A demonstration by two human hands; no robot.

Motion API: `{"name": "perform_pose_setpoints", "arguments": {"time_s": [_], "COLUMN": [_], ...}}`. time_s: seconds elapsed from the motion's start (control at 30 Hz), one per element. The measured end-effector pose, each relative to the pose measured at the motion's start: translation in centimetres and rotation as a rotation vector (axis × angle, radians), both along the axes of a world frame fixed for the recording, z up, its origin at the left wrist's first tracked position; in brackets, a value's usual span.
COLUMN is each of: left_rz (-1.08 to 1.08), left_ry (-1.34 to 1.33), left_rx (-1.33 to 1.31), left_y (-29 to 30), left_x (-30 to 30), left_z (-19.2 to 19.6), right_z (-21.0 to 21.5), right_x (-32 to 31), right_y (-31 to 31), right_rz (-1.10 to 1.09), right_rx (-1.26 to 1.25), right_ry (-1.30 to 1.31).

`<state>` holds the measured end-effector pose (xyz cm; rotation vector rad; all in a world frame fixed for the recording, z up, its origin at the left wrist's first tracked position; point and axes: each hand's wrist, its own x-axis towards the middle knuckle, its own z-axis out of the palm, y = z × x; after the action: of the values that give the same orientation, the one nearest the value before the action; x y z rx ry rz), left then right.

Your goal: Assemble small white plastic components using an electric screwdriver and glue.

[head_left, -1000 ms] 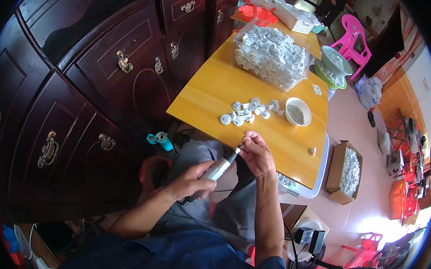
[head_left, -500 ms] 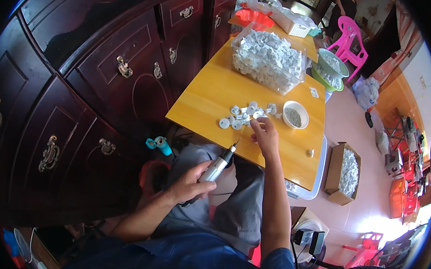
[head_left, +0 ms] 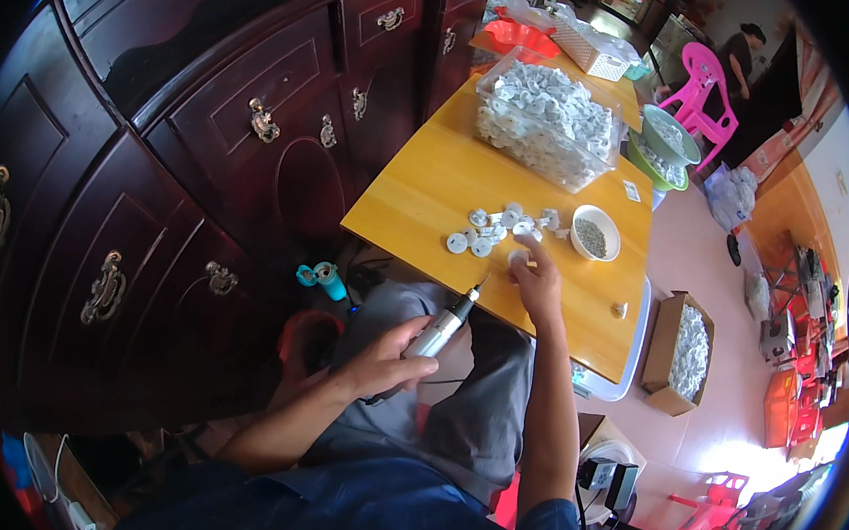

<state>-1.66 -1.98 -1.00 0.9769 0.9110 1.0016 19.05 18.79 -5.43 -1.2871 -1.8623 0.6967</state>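
Observation:
My left hand is wrapped round a silver and black electric screwdriver. Its thin bit points up and away, over the near edge of the yellow table. Just right of the bit, my right hand pinches a small white round plastic part between thumb and fingers. Beyond it lies a loose group of similar white plastic parts on the tabletop. A white bowl holding small grey metal pieces, perhaps screws, stands to the right of the group.
A clear bin heaped with white parts fills the table's far side. One stray white part lies near the right edge. Dark wooden drawers flank the left. A cardboard box sits on the floor; a person is far off.
My right hand has drawn back slightly from the group with a white part now showing in its fingers. The whole view has shifted a little; the screwdriver stays in my left hand.

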Motion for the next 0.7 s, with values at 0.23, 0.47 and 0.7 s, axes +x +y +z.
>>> {"name": "perform_pose_setpoints", "arguments": {"time_s": [0.23, 0.47, 0.7], "left_rz": [0.004, 0.007, 0.037], "left_ry": [0.042, 0.023, 0.027], "left_rx": [-0.018, -0.038, -0.049], "left_y": [-0.1, 0.0, 0.1], "left_x": [-0.1, 0.0, -0.1], "left_z": [-0.4, -0.4, -0.6], "right_z": [0.6, 0.0, 0.0], "right_x": [-1.1, -2.2, -2.6], "right_y": [-3.5, -4.6, -5.1], "right_rz": [0.144, 0.148, 0.196], "right_rx": [-0.448, -0.507, -0.506], "right_ry": [0.599, 0.693, 0.659]}}
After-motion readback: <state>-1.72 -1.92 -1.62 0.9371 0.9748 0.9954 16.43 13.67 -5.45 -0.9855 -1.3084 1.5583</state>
